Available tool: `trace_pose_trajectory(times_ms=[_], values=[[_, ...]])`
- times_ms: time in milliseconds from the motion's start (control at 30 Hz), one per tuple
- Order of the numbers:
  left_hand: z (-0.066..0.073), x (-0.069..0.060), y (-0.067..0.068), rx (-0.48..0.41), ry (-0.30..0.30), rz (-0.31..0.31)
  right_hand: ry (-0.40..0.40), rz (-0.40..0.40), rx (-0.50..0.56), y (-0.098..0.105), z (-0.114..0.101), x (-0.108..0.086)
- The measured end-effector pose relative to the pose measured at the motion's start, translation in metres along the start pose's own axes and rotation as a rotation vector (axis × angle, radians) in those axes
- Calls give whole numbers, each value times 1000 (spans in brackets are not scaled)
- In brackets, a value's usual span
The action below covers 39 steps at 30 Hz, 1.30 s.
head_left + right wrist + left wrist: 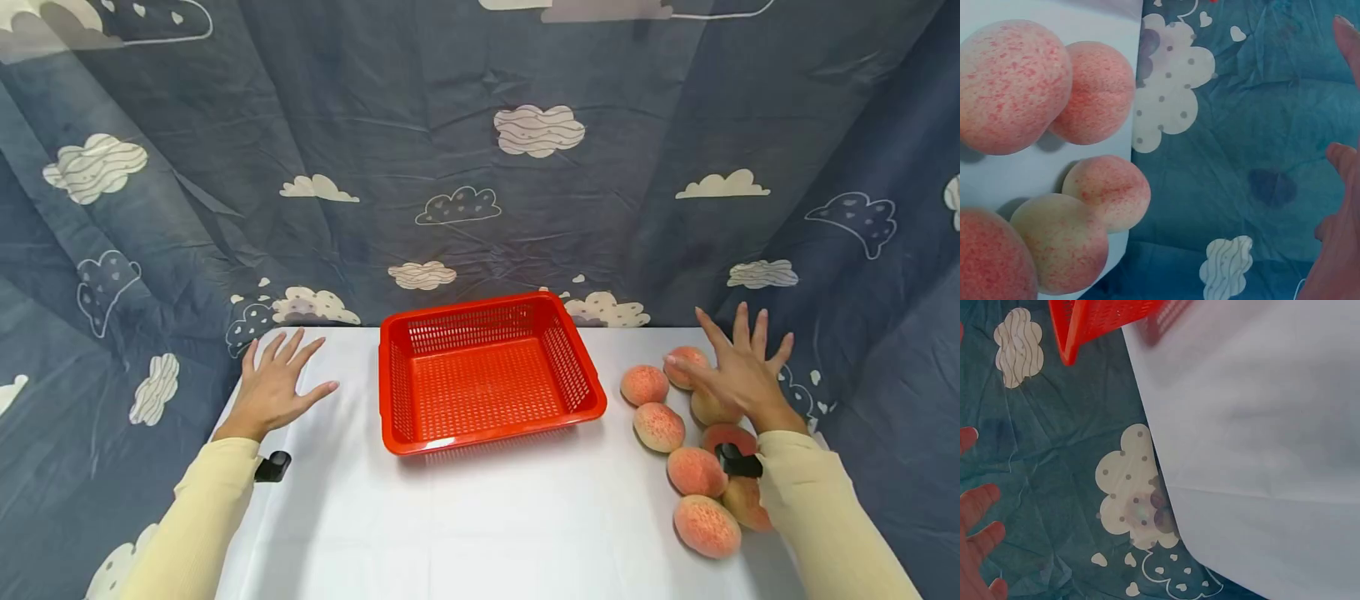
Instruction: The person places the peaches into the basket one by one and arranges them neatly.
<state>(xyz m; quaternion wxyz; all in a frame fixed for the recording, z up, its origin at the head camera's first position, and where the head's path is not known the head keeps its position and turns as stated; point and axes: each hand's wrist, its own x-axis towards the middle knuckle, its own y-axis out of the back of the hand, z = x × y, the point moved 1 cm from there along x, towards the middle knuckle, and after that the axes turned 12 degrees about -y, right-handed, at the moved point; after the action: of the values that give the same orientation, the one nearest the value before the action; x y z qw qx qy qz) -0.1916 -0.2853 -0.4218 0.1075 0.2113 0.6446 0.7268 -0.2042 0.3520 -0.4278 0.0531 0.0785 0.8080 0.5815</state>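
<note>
We see the red basket (487,383), its long axis running roughly left to right. Left of it the left hand (273,392) spreads, empty; right of it the right hand (741,377), also splayed and empty, is nearer the peaches (660,427) lying basket-right.

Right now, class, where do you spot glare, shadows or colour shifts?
Head view: glare on the near rim of the basket, faint shadow beside the left sleeve on the table; left wrist view: soft-edged shadow by the cropped basket; right wrist view: soft shadows beside the peaches, cloth greener than in head view.
</note>
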Motion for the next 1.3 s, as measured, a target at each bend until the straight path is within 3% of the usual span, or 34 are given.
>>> trace_pose_trajectory(times_ms=[467,667,900,1033,1300], values=[[2,2,-10,-167,34,58,-33,-44,14,-1,15,-7],[6,-3,-23,-259,77,64,-32,-45,49,-3,31,-17],[13,-4,-34,-430,173,95,-53,-28,132,-6,51,-27],[14,-4,-41,-568,246,80,-53,-13,205,-9,67,-37],[22,-2,-52,-756,347,82,-79,-15,360,-22,95,-58]])
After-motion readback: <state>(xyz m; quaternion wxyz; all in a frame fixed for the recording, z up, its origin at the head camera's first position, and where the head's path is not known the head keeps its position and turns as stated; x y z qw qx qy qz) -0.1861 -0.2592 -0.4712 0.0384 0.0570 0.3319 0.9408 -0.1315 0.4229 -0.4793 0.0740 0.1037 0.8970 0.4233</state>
